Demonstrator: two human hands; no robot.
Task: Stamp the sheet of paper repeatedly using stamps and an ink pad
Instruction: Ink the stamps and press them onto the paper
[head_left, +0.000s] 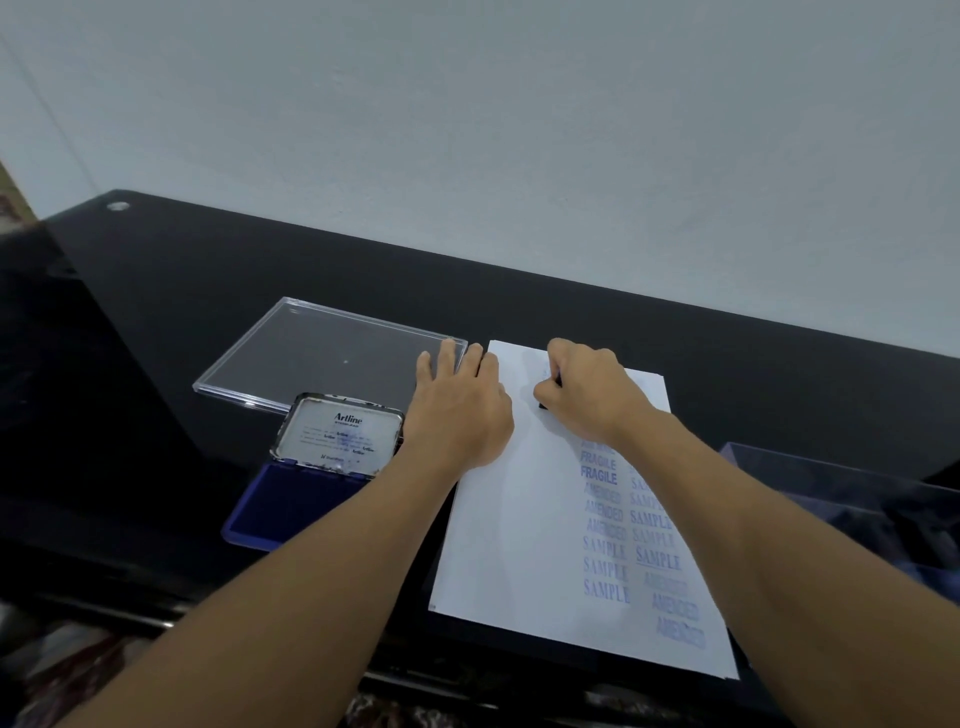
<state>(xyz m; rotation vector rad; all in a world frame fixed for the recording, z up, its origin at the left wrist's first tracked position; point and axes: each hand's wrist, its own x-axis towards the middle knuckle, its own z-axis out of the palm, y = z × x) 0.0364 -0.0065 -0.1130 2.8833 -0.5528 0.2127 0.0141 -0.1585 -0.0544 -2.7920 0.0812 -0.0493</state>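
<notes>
A white sheet of paper lies on the black table, covered on its right half with several blue prints reading FRAGILE, AMENDED and SAMPLE. My right hand is closed around a small black stamp and holds it down on the sheet's upper part. My left hand lies flat with fingers spread on the paper's upper left edge. The open blue ink pad, its Artline lid raised, sits left of the sheet beside my left forearm.
A clear plastic lid lies flat behind the ink pad. A transparent box stands at the right edge, its contents blurred. The black glass table ends at a grey wall behind and at the near edge below.
</notes>
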